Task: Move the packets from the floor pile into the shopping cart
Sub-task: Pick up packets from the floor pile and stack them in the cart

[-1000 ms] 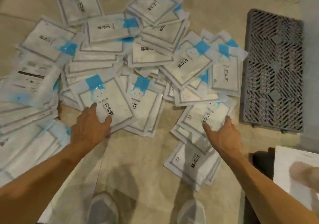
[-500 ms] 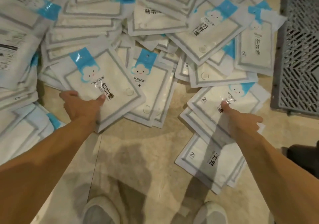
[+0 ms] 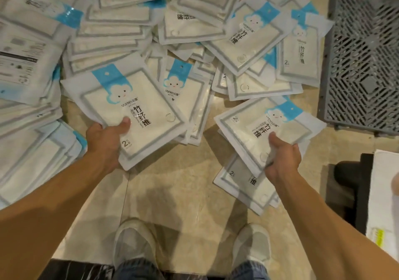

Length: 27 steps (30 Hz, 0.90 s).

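Both hands loaded, one packet each, picked at the near edge since that's the only free edge of the pile [image 3: 151, 31].

Left hand [image 3: 103, 141] pinches the left packet [image 3: 129, 111] at its near corner: thumb on top, fingers curled under, out of sight. Right hand [image 3: 282, 158] grips the right packet [image 3: 265, 126] likewise.

Both look tilted up off the floor [image 3: 172, 193]. More packets lie under the right one. Grey crate [image 3: 362, 53] at far right; can't tell if it's the cart.
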Each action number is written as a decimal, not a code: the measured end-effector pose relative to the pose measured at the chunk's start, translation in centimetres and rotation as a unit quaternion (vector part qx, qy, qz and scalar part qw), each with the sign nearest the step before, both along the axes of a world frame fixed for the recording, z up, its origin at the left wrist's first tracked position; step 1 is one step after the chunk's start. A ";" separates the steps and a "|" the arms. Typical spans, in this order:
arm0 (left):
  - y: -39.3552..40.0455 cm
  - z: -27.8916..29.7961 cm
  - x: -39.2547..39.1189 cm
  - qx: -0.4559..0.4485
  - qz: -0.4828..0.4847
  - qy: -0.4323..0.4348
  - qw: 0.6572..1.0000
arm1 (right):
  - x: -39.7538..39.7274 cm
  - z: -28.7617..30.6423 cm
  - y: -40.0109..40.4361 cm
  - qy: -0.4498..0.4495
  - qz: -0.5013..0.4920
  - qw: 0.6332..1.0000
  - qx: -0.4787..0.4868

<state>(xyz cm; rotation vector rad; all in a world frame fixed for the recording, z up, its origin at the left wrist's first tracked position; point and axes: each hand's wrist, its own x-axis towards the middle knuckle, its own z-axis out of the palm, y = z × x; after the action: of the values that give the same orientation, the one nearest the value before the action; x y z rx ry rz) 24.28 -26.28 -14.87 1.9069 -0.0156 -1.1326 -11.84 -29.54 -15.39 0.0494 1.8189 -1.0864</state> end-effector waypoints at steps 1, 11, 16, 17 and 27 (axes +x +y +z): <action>0.1 1.2 0.2 -0.002 -0.011 -0.001 1.000 | 0.0 1.1 0.3 -0.006 0.011 1.000 0.000; -1.2 20.8 4.3 -0.088 -0.112 -0.025 0.990 | 3.8 19.8 -2.6 -0.062 0.198 0.976 -0.070; -3.1 35.3 9.1 -0.116 -0.111 -0.030 0.987 | 7.3 36.2 -7.8 -0.059 0.324 0.935 -0.130; -3.4 38.6 10.2 -0.130 -0.112 -0.032 0.985 | 8.3 39.8 -8.8 -0.058 0.339 0.928 -0.144; -0.4 70.0 19.7 -0.216 -0.091 -0.060 0.970 | 21.0 71.9 -10.3 -0.098 0.435 0.875 -0.189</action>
<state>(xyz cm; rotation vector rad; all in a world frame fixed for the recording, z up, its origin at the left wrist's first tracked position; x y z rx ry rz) 43.96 -26.63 55.13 1.5993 -0.4753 -1.0318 9.20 -39.86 56.53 -0.7934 1.1833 -0.7088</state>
